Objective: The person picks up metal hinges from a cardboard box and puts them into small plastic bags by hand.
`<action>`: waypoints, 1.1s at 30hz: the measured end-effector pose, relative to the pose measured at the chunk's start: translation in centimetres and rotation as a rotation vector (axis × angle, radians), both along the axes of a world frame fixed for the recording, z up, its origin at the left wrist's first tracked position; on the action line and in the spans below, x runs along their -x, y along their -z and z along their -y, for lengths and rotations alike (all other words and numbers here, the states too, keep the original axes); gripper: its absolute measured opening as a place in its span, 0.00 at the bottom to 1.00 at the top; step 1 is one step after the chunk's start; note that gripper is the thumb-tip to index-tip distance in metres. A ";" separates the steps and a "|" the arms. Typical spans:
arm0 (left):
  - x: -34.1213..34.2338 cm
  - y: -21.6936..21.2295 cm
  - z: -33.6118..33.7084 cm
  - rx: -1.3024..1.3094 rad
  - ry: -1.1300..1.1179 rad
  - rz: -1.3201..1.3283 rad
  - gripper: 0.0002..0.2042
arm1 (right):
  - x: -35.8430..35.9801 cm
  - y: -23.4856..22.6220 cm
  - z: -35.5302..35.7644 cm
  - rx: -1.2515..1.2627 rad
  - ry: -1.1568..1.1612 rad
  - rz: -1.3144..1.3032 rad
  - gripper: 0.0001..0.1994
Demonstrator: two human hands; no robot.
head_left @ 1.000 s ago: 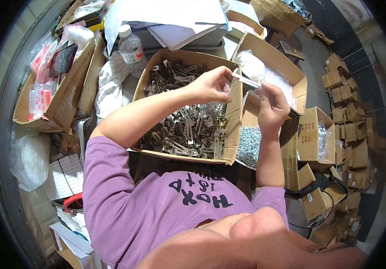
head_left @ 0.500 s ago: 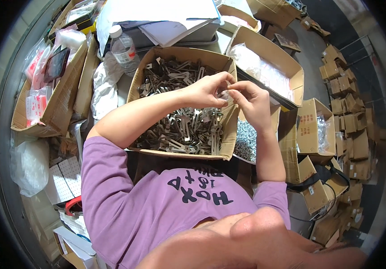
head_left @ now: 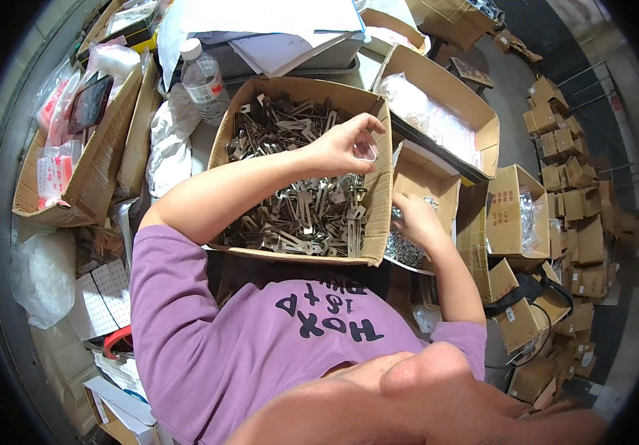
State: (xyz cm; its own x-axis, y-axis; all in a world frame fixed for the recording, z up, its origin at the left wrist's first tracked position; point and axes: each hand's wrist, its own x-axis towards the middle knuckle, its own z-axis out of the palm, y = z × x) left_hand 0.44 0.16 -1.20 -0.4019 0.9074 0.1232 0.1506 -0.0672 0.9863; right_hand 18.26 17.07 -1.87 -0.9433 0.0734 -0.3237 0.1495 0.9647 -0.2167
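My left hand (head_left: 343, 145) hovers over a large cardboard box (head_left: 376, 194) filled with flat grey metal brackets (head_left: 312, 211). It pinches a small clear plastic bag (head_left: 366, 151) between thumb and fingers. My right hand (head_left: 416, 218) is lower and to the right, inside a smaller open box (head_left: 427, 178). Its fingertips dip into a pile of small silvery screws (head_left: 404, 251). Whether those fingers hold any screws is hidden.
A plastic water bottle (head_left: 203, 80) and stacked papers (head_left: 275, 30) lie behind the bracket box. A box of clear bags (head_left: 438, 119) is at the upper right. Packets fill a carton (head_left: 74, 170) on the left. Several small cartons (head_left: 571, 185) are stacked on the right.
Both hands were together over the bracket box's right rim. My right hand has since dropped down into the screw box, while my left hand stays up holding the small bag.
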 end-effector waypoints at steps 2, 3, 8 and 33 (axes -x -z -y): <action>-0.6 0.8 -0.2 0.046 -0.010 -0.052 0.29 | -0.1 1.4 -1.0 0.092 -0.027 -0.101 0.12; -0.9 1.1 -0.2 0.070 -0.010 -0.051 0.29 | -0.1 1.6 -1.2 0.093 -0.028 -0.102 0.12; -1.4 1.4 -0.1 0.136 -0.011 -0.131 0.32 | -0.3 0.3 -1.9 0.332 0.127 -0.106 0.08; -1.2 0.3 -0.1 0.164 0.082 -0.036 0.28 | 0.6 -1.8 -4.7 0.844 0.305 -0.101 0.06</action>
